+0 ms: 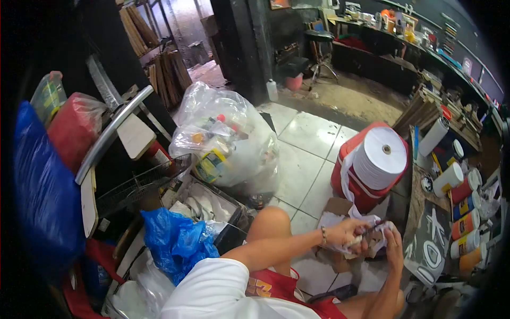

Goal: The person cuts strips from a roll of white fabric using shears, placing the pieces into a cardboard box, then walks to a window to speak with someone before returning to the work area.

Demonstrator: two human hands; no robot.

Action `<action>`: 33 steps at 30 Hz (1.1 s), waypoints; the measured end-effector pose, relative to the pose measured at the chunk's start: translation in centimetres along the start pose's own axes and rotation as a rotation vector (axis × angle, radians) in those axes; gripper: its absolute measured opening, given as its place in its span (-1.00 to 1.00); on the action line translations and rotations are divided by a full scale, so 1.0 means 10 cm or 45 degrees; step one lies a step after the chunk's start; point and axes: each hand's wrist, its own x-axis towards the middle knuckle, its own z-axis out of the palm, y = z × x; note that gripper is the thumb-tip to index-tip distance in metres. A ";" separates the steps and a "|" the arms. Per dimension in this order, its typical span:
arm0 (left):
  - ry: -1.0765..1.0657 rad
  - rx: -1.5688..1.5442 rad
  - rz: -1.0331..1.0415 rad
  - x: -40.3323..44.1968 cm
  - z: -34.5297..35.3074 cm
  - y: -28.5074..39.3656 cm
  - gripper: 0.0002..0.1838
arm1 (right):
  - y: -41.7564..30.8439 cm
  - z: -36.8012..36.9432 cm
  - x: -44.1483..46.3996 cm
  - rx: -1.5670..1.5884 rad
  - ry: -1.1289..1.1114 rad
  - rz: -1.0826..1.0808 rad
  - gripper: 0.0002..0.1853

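Note:
My left hand (pixel 342 234), with a bracelet at its wrist, is closed with its fingers bent around some crumpled white cloth (pixel 376 245). Facing it, my right hand (pixel 394 249) grips the other side of the same cloth. A thin dark item (pixel 378 225) shows between the hands, too small and blurred to name. Under them is a cardboard box (pixel 336 206) with white material in it. Just beyond, a big white roll (pixel 378 159) stands on a red cooler (pixel 340 173), a white strip trailing from its side.
A clear bag of plastic waste (pixel 234 138) stands on the tiled floor (pixel 297 138). Blue bags (pixel 178 242) lie by my left arm. Paint jars (pixel 462 215) and a dark lettered board (pixel 429 247) are on my right. A stool (pixel 320 50) stands farther back.

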 end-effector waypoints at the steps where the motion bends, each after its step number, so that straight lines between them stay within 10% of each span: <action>1: 0.099 -0.048 0.164 0.01 -0.01 0.01 -0.23 | 0.01 0.04 0.04 -0.119 -0.019 -0.117 -0.71; 5: 0.439 0.460 0.180 -0.02 -0.30 0.11 -0.17 | 0.37 0.13 0.23 -0.684 -0.090 -0.389 -0.64; 8: 0.331 -0.119 0.151 -0.10 -0.22 0.35 -0.18 | 0.54 0.23 0.35 -0.668 -0.065 -0.558 -0.75; 14: 0.398 -0.078 0.210 -0.10 -0.30 0.32 -0.20 | 0.54 0.24 0.46 -0.645 0.056 -0.451 -0.67; 21: -0.029 -0.101 -0.040 -0.06 -0.21 0.15 -0.20 | 0.32 -0.12 0.47 0.570 0.538 -0.269 -0.70; 27: -0.361 -0.152 -0.435 0.00 0.16 -0.34 -0.11 | 0.07 -0.44 0.21 0.718 0.736 -0.367 -0.66; 33: -0.277 -0.175 -0.250 0.14 0.16 -0.33 -0.04 | -0.16 -0.42 -0.17 0.596 0.395 -0.308 -0.60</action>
